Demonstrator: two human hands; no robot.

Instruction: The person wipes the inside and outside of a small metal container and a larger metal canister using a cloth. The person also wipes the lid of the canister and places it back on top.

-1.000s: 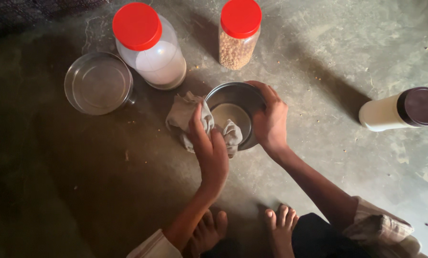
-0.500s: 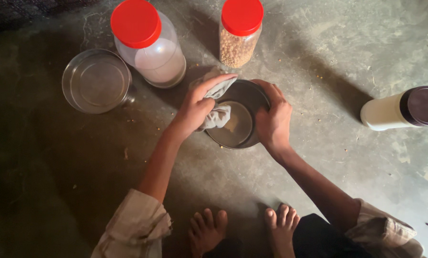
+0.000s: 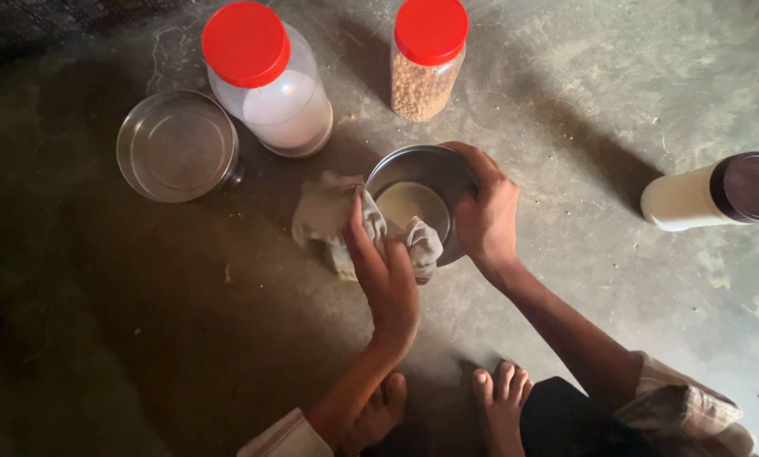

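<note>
Two hands work a round steel bowl point(image 3: 417, 199) on the concrete floor point(image 3: 565, 127): the right hand point(image 3: 489, 216) clasps its hard, likely slippery rim, the left hand point(image 3: 385, 269) presses a limp grey cloth point(image 3: 333, 222) over the near edge

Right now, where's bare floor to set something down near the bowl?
Free: floor between steel bowl and white bottle; also below steel lid, left of left hand. Crowded: cloth, big jar, lentil jar around the bowl.

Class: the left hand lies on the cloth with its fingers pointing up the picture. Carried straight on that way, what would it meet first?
The left hand would probably first meet the steel bowl rim just ahead, under the grey cloth. Beyond it stands the big red-lidded jar; depth is unclear.
</note>
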